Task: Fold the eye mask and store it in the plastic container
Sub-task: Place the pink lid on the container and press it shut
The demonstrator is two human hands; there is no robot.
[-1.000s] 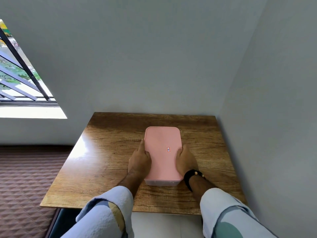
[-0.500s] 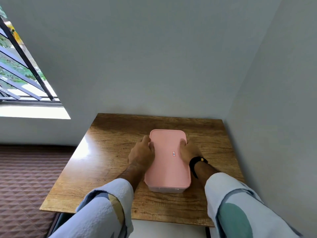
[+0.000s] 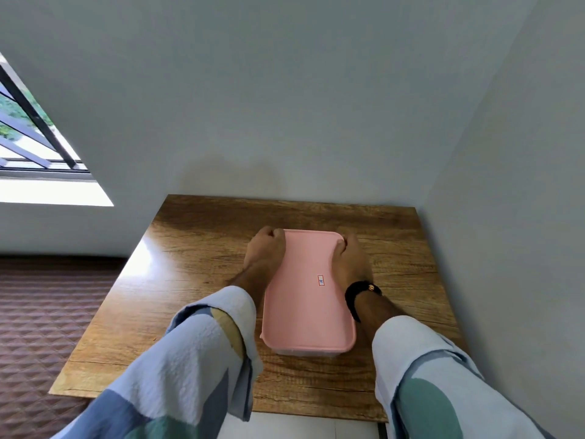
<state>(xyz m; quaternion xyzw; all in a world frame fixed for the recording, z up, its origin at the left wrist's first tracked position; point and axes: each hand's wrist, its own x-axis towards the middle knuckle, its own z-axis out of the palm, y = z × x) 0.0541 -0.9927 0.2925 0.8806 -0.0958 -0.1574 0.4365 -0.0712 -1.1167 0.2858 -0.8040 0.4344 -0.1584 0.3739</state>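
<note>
A plastic container point(image 3: 308, 299) with a pink lid lies lengthwise on the wooden table point(image 3: 196, 280). The lid is on and carries a small red-and-white sticker. My left hand point(image 3: 265, 252) curls over the lid's far left corner. My right hand point(image 3: 349, 259), with a black band at the wrist, curls over the far right corner. Both hands grip the lid's edge. The eye mask is not visible; the closed lid hides the inside of the container.
The table stands in a corner, with a grey wall point(image 3: 285, 122) behind it and another close on the right. A barred window point(image 3: 28, 144) is at the left. Brown patterned flooring point(image 3: 41, 312) lies left of the table.
Both hands have slid along the lid's long sides from the near half to the far corners. The container sits nearer to me in the frame.
</note>
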